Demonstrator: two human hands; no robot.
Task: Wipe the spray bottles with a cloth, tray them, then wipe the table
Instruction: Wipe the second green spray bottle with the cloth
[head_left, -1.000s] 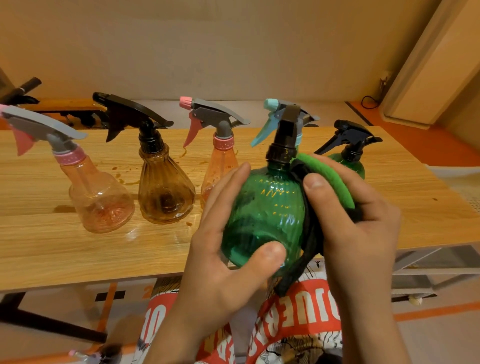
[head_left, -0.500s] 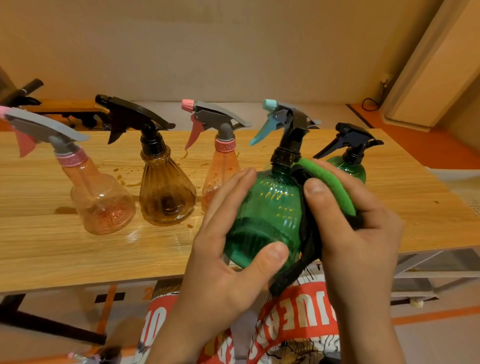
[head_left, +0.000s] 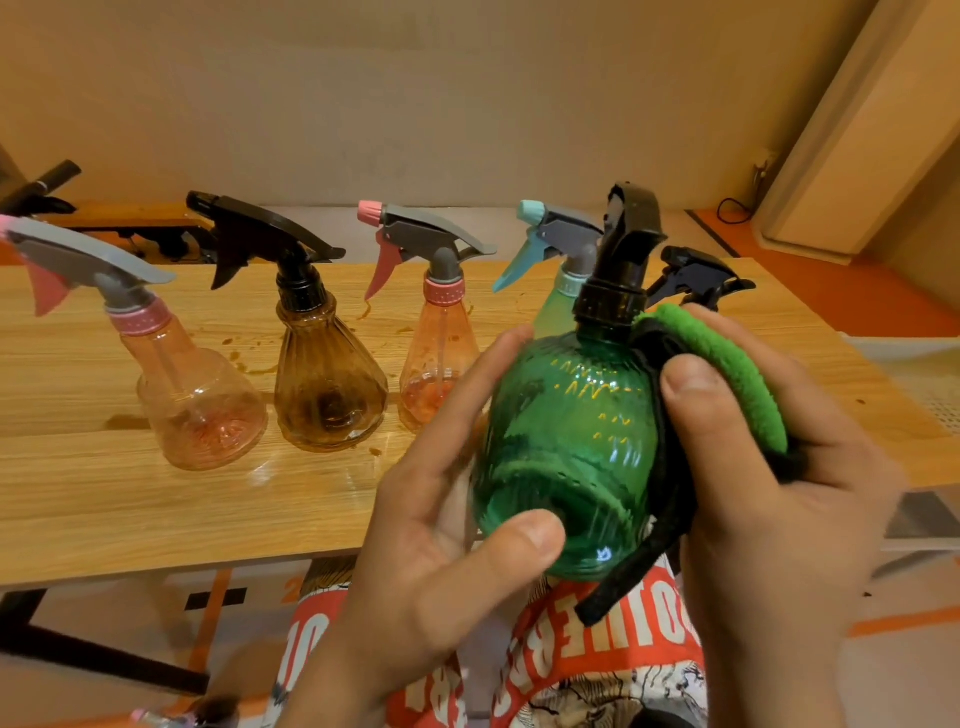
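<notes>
- My left grip (head_left: 447, 561) curls round the ribbed green plastic spray bottle (head_left: 571, 441), held above the near edge of the woodgrain tabletop (head_left: 104, 509).
- My right grip (head_left: 769, 467) clamps a fuzzy green, black-edged cloth (head_left: 727, 364) against its side.

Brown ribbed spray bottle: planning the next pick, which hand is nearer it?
Left. The left hand sits right of the brown ribbed spray bottle; the right hand, holding a green cloth, is beyond the green round bottle.
</notes>
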